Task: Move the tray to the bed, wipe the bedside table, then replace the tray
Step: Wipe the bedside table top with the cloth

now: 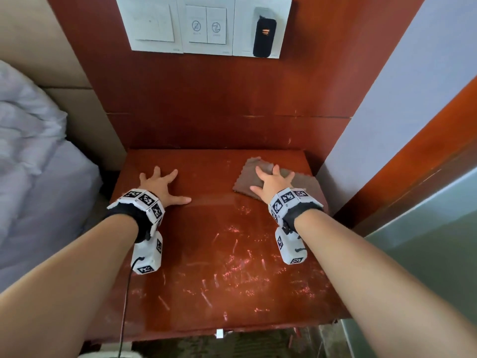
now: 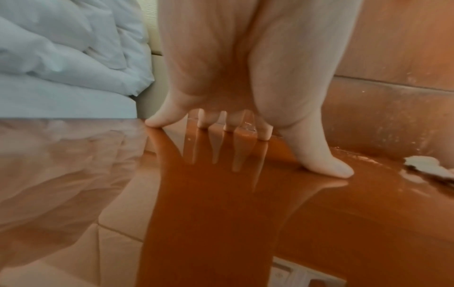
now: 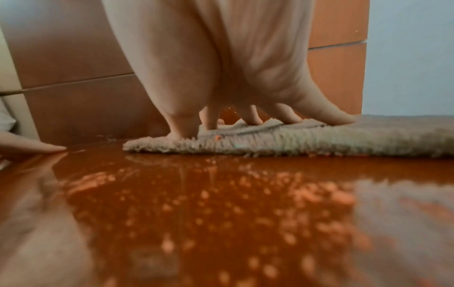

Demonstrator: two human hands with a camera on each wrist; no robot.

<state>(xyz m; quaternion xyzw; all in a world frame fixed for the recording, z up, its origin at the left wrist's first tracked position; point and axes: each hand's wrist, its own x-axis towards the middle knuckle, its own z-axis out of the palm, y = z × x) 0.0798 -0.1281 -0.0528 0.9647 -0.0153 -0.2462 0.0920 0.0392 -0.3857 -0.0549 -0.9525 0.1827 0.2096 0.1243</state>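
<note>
- Head view: the bedside table (image 1: 219, 267), glossy red-brown and scuffed, fills the middle and lower frame. The left hand (image 1: 161, 188) lies left of centre with fingers spread wide, tips on the bare wood, holding nothing. The right hand (image 1: 271, 183) presses flat with splayed fingers on a brown cloth (image 1: 247, 177) at centre right, near the table's back right corner. The bed (image 1: 38, 177) with white bedding runs down the left edge. A white switch panel (image 1: 204, 24) with a black device (image 1: 264, 37) sits at top centre. The tray does not show in any view.
- Left wrist view: the left hand (image 2: 245, 77) stands on its fingertips (image 2: 326, 167) at centre frame, spread and mirrored in the tabletop (image 2: 221, 213); white bedding (image 2: 61, 58) fills the upper left.
- Right wrist view: the right hand (image 3: 221, 68) comes down from the top, fingers open and planted on the fuzzy cloth (image 3: 307, 139) across centre right. A fingertip of the left hand (image 3: 36, 147) touches the tabletop (image 3: 221, 213) at the left edge.
</note>
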